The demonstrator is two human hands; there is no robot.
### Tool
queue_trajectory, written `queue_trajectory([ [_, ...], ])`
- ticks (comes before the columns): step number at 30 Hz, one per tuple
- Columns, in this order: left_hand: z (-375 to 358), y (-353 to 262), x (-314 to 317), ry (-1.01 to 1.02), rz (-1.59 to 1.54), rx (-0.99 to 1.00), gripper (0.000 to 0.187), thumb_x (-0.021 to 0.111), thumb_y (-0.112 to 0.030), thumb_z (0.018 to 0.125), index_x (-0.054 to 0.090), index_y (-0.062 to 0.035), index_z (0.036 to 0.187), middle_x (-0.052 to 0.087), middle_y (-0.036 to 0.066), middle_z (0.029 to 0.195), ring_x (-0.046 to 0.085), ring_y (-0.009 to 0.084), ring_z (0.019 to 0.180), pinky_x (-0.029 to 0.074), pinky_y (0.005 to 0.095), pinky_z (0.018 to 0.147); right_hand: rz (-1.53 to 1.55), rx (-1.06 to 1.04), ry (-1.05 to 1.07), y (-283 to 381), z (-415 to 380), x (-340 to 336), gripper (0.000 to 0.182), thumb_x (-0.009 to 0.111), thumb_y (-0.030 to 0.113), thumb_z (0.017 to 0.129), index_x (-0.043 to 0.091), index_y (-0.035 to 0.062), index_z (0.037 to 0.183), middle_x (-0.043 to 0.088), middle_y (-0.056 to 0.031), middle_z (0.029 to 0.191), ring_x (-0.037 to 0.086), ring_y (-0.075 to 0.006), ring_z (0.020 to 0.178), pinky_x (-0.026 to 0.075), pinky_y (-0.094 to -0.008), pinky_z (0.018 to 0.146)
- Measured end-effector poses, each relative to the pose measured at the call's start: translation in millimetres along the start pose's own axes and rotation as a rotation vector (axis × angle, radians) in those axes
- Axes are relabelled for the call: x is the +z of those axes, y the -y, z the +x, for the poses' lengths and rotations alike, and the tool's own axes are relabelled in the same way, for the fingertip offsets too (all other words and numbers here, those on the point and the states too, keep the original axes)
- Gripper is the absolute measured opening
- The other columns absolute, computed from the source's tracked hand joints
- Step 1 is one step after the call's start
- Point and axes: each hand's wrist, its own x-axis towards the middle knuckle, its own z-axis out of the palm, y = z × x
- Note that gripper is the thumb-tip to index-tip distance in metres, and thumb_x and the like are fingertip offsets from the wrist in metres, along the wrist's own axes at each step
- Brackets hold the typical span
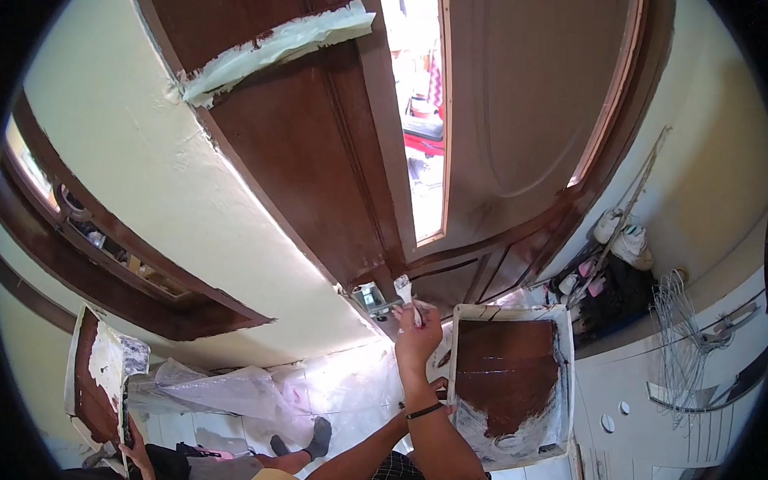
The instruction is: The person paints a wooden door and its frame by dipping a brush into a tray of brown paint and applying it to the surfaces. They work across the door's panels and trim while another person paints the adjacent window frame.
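Observation:
My right hand (419,336) is closed around a small paintbrush (403,287), its pale head pointing up and away from me. Just left of the brush is a metal lock plate with a handle (369,298) at the edge of the brown door (298,144). Partly hidden behind my right forearm, my left hand (440,389) grips the left edge of a white-rimmed paint tray (567,373). Glossy brown paint (507,363) covers most of the tray's inside, with whitish smears toward its lower end.
At lower left, another person's hand (137,453) holds a second paint tray (82,365). Masking tape (281,50) crosses the door's upper part. Plastic sheeting (226,395) covers the floor at left. Bags (631,247) and coiled wire (681,335) are on the right.

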Motion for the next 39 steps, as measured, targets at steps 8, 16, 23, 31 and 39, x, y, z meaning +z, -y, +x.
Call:
queue_trajectory([
  [8,-7.8,-2.2,2.2,-0.005,-0.006,0.012,0.064,0.074,-0.023,0.077,0.041,-0.0045,0.129,0.049,0.01,0.126,0.046,0.0202,0.117,0.038,0.0361,0.098,-0.16,0.038,0.014,12.4,-3.1,-8.1,0.014,0.061,0.003,0.083,0.062,-0.0058,0.094,0.065,-0.0113,0.083,0.065,-0.0154,0.072,0.052,-0.0261,0.064],
  [16,-6.9,-10.1,-2.7,-0.017,-0.039,0.04,0.065,0.074,-0.024,0.077,0.041,-0.0044,0.13,0.049,0.011,0.127,0.045,0.0208,0.118,0.037,0.0366,0.1,0.184,-0.098,0.166,89.0,0.9,38.2,0.02,0.054,0.004,0.092,0.054,-0.0122,0.103,0.063,-0.0214,0.091,0.068,-0.0268,0.078,0.058,-0.0325,0.07],
  [23,-6.0,-11.5,-6.2,-0.032,-0.05,0.054,0.066,0.074,-0.025,0.077,0.041,-0.0043,0.13,0.048,0.011,0.128,0.045,0.0214,0.119,0.036,0.0371,0.101,0.466,0.042,0.168,114.5,-10.4,34.8,0.023,0.051,0.007,0.094,0.05,-0.0113,0.108,0.063,-0.0223,0.092,0.068,-0.0282,0.081,0.058,-0.0343,0.075],
  [31,-6.7,11.8,-9.1,-0.03,-0.007,0.147,0.065,0.075,-0.027,0.076,0.044,-0.0031,0.128,0.048,0.011,0.129,0.045,0.0221,0.12,0.037,0.0374,0.101,0.193,0.211,0.043,29.2,-3.6,-8.1,0.02,0.053,0.006,0.093,0.051,-0.0106,0.104,0.062,-0.0221,0.091,0.067,-0.0291,0.078,0.059,-0.0348,0.072],
  [39,-12.7,-34.3,-0.3,-0.036,0.07,0.097,0.054,0.07,-0.022,0.081,0.049,-0.0018,0.125,0.053,0.011,0.127,0.048,0.0202,0.118,0.039,0.0365,0.1,0.217,-0.038,0.176,103.4,-4.5,34.5,0.023,0.055,0.009,0.093,0.051,-0.01,0.105,0.064,-0.0217,0.088,0.068,-0.0282,0.076,0.058,-0.0336,0.07],
])
